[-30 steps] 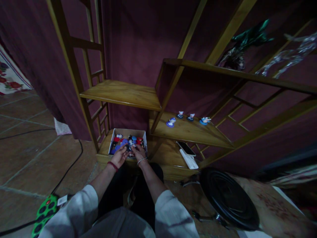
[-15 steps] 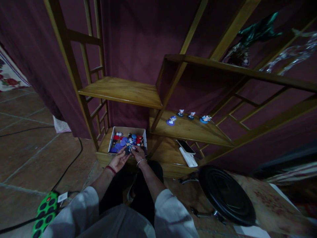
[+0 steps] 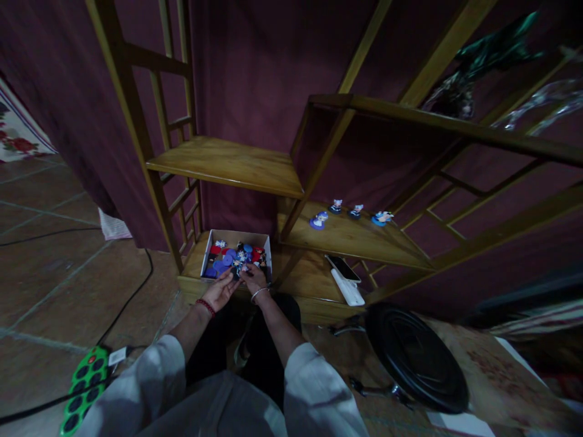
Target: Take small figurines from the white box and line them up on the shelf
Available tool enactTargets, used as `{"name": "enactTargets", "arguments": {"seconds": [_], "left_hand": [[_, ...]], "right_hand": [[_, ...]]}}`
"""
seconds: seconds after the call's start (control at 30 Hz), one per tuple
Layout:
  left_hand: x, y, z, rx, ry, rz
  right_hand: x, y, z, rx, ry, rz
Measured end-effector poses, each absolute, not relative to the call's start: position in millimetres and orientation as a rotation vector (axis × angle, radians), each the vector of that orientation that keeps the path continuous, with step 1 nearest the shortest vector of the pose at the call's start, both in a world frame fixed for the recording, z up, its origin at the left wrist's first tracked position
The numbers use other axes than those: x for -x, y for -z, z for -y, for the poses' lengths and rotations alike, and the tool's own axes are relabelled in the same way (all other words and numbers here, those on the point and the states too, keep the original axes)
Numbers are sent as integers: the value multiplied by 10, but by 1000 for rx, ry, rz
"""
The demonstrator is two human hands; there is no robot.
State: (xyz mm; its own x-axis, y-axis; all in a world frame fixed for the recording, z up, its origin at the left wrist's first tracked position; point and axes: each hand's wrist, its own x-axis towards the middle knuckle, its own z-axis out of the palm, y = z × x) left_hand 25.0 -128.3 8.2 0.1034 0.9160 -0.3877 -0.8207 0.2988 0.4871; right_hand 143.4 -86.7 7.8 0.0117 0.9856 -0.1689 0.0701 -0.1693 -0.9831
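Note:
Both hands meet at the near edge of an open white box [image 3: 270,255] filled with small figurines and round purple, blue and red discs. My left hand [image 3: 220,291], with a red bead bracelet, is closed at the fingertips on the dark round base of a small figurine [image 3: 237,271]. My right hand [image 3: 255,281], wearing a pale bracelet, grips the same figurine from the right side. Its details are too small to make out. On the wooden shelf to the right stand several figurines, among them a purple one [image 3: 319,220] and a blue one [image 3: 382,218].
A phone [image 3: 343,268] and a white object [image 3: 347,287] lie on the lower shelf board [image 3: 303,276]. A black round stool [image 3: 416,358] stands at the right. A green power strip [image 3: 85,388] with cables is on the floor at the left.
The camera view has shifted slightly. Both hands remain at the box's near edge with the figurine between them, their fingers only slightly moved.

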Motion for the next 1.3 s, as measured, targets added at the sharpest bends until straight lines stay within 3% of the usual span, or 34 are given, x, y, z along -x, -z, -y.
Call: {"name": "enactTargets", "arguments": {"seconds": [1.3], "left_hand": [[-233,-104,1284,-113,-1214,-798]], "right_hand": [[-1502,-478,945,1438,-746,1946]]}}
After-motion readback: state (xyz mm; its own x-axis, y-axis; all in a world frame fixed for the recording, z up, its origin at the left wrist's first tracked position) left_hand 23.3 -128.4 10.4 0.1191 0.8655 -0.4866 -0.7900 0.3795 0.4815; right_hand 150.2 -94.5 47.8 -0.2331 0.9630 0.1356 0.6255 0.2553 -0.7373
